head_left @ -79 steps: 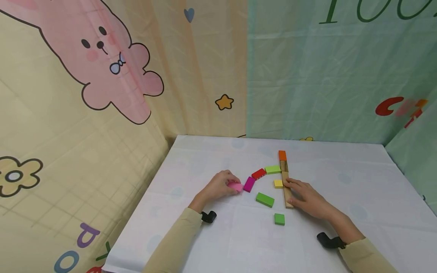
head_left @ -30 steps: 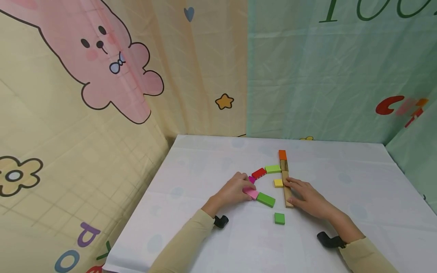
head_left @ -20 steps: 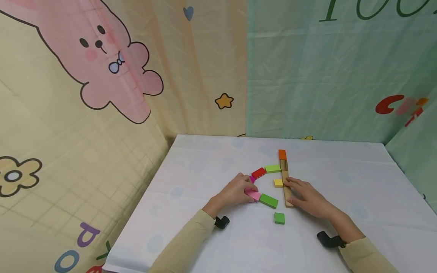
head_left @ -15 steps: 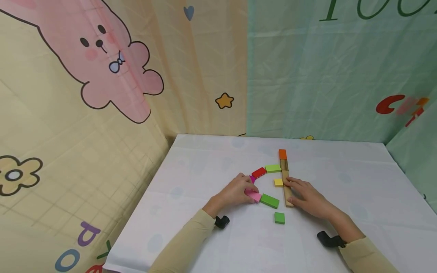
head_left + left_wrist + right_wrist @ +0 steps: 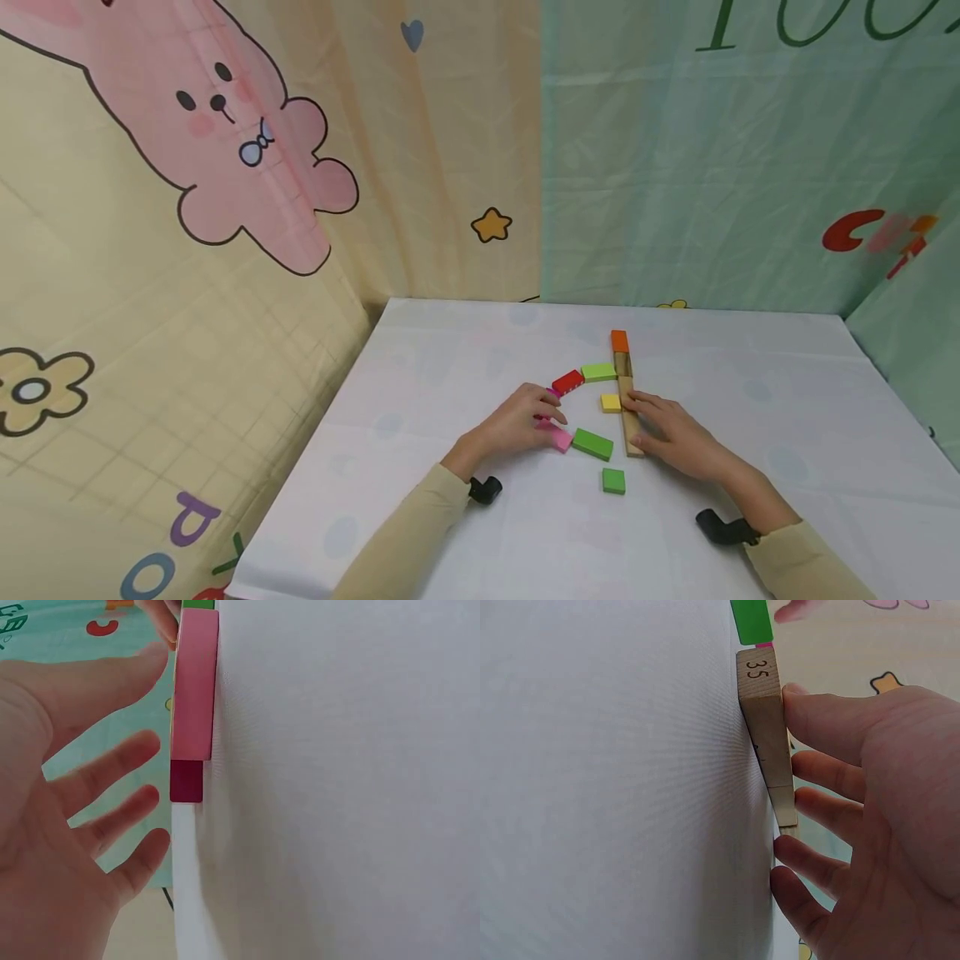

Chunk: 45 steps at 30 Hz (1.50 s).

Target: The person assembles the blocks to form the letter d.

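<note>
My left hand (image 5: 517, 421) hovers at a pink block (image 5: 558, 437), its fingers spread and apart from it in the left wrist view. Just right of the pink block lies a long green block (image 5: 592, 444). A magenta block (image 5: 553, 392) is mostly hidden behind my left fingers. With loosely extended fingers, my right hand (image 5: 678, 437) touches the right side of a row of bare wooden blocks (image 5: 629, 421). One wooden block (image 5: 757, 671) has "35" printed on its end. An orange block (image 5: 618, 341) tops that row.
A red block (image 5: 567, 382) and a lime block (image 5: 598, 372) curve toward the wooden row. Against the row's left side sits a yellow block (image 5: 611, 403); a small green block (image 5: 613, 481) lies nearer. Patterned curtains (image 5: 450, 150) rise behind the white table (image 5: 750, 350).
My left hand has brought the pink block rightward and nearer, to the long green block, which shifted right. Its fingers have since let go of the pink block. My right hand has stayed put.
</note>
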Tool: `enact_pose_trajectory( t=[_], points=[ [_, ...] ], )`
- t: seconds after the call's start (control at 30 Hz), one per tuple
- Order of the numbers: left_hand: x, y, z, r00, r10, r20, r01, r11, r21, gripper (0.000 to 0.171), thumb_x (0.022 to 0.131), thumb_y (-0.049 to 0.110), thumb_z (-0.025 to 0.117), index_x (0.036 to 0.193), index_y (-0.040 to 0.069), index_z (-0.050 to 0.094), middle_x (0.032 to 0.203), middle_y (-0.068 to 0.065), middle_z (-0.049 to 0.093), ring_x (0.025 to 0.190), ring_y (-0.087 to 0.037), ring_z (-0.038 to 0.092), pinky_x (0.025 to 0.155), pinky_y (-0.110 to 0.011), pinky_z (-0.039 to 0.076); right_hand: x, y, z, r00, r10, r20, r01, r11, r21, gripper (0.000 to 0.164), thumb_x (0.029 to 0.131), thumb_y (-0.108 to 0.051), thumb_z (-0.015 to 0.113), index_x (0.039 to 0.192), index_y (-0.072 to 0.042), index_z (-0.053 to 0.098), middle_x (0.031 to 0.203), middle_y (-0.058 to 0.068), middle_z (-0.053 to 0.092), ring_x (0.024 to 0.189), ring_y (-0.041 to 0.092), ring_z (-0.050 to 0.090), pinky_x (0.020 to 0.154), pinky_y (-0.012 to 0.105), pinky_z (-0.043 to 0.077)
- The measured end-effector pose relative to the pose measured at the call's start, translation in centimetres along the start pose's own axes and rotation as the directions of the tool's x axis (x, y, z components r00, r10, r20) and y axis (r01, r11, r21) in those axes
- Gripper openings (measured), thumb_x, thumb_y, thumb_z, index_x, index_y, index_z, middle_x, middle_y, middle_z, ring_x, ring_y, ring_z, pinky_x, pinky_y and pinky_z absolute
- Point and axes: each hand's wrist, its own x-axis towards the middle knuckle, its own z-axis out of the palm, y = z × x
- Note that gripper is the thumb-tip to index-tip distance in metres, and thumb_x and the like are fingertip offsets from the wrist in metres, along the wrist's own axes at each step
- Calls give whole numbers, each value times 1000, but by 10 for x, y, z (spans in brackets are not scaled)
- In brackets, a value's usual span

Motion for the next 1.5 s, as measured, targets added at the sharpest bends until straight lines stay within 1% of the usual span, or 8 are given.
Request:
enact_pose_trajectory(
  t=[0.1, 0.23, 0.33, 0.5, 0.67, 0.83, 1.03, 1.5],
  points=[
    [-2, -3, 0, 996, -52, -67, 49, 997, -53, 28, 92, 24, 76, 120, 22, 75, 136, 3, 56, 132, -15, 41, 105, -33, 43, 1, -1, 0, 1000, 0, 4, 0, 1000, -5, 68, 97, -38, 67, 153, -9, 42, 160, 15, 32, 141, 45, 29, 105, 68, 32],
    [-4, -6, 0, 973, -187, -134, 173, 979, -108, 38, 91, 24, 76, 129, 24, 70, 139, 0, 53, 132, -19, 43, 104, -38, 45, 3, -2, -1, 1000, -11, 1, 11, 1000, -5, 67, 98, -36, 67, 153, -9, 42, 159, 16, 32, 141, 44, 30, 105, 68, 33],
    [-4, -7, 3, 952, -270, -145, 251, 958, -139, 48, 90, 28, 78, 137, 26, 64, 144, -4, 48, 133, -22, 43, 102, -41, 48, 3, -2, -2, 1000, -17, -9, 17, 1000, -2, 66, 98, -35, 67, 153, -8, 43, 159, 16, 33, 141, 44, 30, 105, 68, 32],
    [-5, -3, 9, 927, -342, -156, 326, 938, -117, 62, 88, 35, 80, 145, 24, 56, 146, -10, 45, 133, -27, 43, 103, -48, 45, 3, -3, -1, 1000, -17, -8, 17, 1000, 13, 66, 97, -34, 68, 153, -7, 43, 159, 17, 33, 141, 45, 30, 104, 68, 32],
    [-6, -1, 11, 908, -358, -220, 356, 933, -48, 68, 82, 41, 84, 141, 20, 57, 134, -9, 51, 125, -25, 47, 99, -46, 45, 2, -4, 0, 1000, -15, -5, 15, 1000, 1, 67, 98, -35, 67, 153, -7, 42, 159, 17, 33, 141, 45, 30, 104, 68, 33],
    [-8, 2, 11, 886, -370, -278, 383, 924, -10, 52, 76, 46, 87, 112, 16, 63, 103, -2, 52, 100, -20, 48, 81, -35, 44, 1, -3, -1, 1000, -6, -8, 6, 1000, -12, 68, 97, -38, 67, 153, -8, 42, 159, 17, 33, 140, 45, 30, 104, 69, 33],
    [-15, 12, 11, 881, -399, -256, 398, 916, -55, 36, 79, 41, 86, 85, 14, 63, 79, 3, 51, 74, -13, 48, 62, -26, 41, 0, -2, 0, 1000, 3, -10, -4, 1000, -19, 69, 97, -38, 67, 154, -9, 42, 159, 16, 33, 141, 44, 30, 104, 69, 33],
    [-19, 20, 15, 866, -447, -222, 408, 891, -199, 22, 82, 31, 85, 88, 14, 73, 67, 5, 57, 64, -13, 51, 54, -26, 42, -1, 2, 3, 1000, 7, -10, -7, 1000, -12, 69, 97, -42, 66, 154, -11, 42, 159, 14, 33, 141, 43, 31, 104, 68, 34]
  ],
)
